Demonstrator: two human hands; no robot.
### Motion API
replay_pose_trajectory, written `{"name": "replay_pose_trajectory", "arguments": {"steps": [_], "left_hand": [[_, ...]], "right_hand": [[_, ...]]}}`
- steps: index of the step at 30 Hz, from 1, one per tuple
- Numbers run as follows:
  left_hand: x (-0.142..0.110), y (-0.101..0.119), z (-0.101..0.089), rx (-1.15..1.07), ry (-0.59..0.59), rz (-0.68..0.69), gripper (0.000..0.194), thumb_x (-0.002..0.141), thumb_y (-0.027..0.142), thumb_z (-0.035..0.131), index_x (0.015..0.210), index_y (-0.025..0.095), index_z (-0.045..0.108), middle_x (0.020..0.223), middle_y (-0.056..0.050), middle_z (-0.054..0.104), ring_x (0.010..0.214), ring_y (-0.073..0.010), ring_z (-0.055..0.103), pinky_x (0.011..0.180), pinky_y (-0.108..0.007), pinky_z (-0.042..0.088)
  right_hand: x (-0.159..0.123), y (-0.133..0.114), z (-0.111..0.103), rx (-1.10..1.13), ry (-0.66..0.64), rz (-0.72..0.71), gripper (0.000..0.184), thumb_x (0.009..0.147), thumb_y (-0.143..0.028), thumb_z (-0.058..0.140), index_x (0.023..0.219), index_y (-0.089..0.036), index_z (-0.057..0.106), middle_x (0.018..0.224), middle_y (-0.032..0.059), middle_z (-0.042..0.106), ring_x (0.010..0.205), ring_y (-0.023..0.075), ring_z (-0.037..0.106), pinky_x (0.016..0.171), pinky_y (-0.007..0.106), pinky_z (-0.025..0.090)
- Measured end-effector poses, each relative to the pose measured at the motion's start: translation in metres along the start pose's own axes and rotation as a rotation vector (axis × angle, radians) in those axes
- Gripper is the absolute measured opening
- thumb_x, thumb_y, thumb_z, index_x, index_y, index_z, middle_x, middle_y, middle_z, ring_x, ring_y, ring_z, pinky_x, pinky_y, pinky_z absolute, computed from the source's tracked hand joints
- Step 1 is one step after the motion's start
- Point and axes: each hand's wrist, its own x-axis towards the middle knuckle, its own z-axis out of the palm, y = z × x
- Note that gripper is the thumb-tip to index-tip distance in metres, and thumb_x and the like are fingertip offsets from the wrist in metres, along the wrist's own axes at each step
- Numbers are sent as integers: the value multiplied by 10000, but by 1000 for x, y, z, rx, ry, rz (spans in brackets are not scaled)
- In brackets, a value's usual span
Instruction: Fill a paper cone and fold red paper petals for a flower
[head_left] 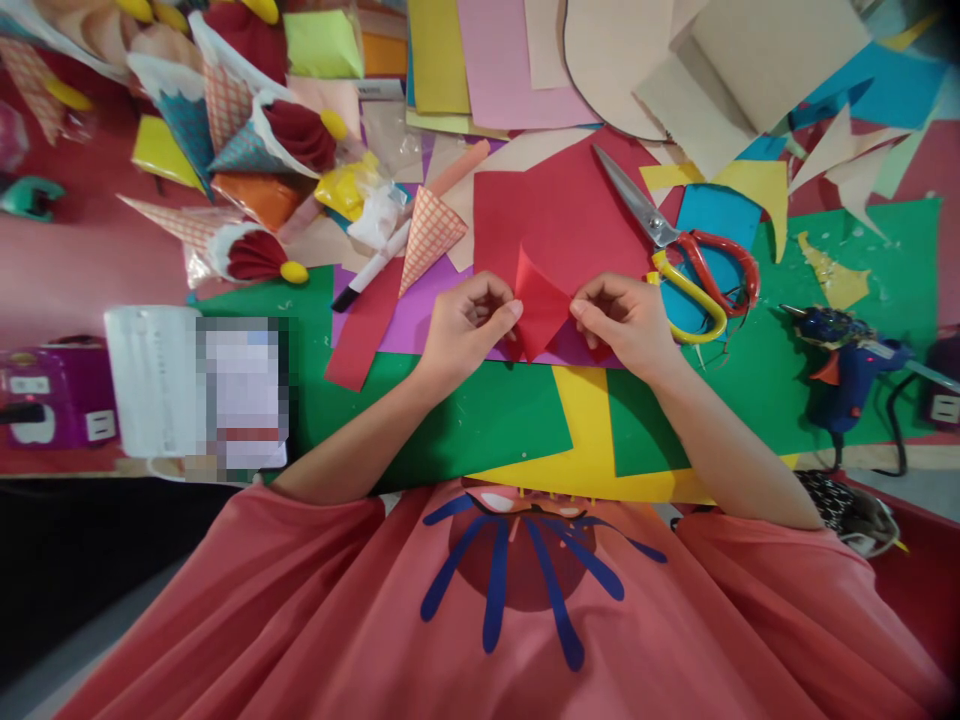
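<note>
Between my two hands is a small red piece of craft sheet [538, 305], bent into folds with a point at its top. My left hand [474, 318] pinches its left edge between thumb and fingers. On the opposite edge, the thumb and fingers of my right hand [619, 318] are closed. Behind it lies a larger red sheet [540, 210] on a purple sheet [435, 325]. Scissors [664, 235] with red and yellow handles rest just beyond my right hand. A checked paper cone [433, 235] lies up and left of my left hand, near a marker [371, 265].
Finished-looking cones [274, 140] with red tops crowd the upper left. At the right is a blue glue gun [851, 380] with a cord. A phone [244, 395] lies at the left beside a white case [154, 380]. Coloured sheets [510, 50] and scraps fill the back.
</note>
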Motion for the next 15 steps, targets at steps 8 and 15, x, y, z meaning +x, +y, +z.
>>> {"name": "replay_pose_trajectory", "arguments": {"steps": [8, 15], "left_hand": [[4, 1, -5, -11, 34, -32, 373, 732, 472, 750, 684, 159, 554, 576, 40, 626, 460, -44, 594, 444, -132, 468], [4, 3, -2, -31, -53, -63, 498, 656, 616, 747, 674, 171, 524, 490, 73, 559, 381, -36, 539, 386, -127, 424]], "right_hand": [[2, -3, -3, -7, 6, 0, 314, 789, -432, 705, 686, -182, 546, 535, -61, 513, 398, 40, 456, 397, 189, 343], [0, -3, -2, 60, -25, 27, 281, 788, -395, 708, 702, -178, 553, 538, -62, 530, 393, 37, 464, 386, 181, 331]]}}
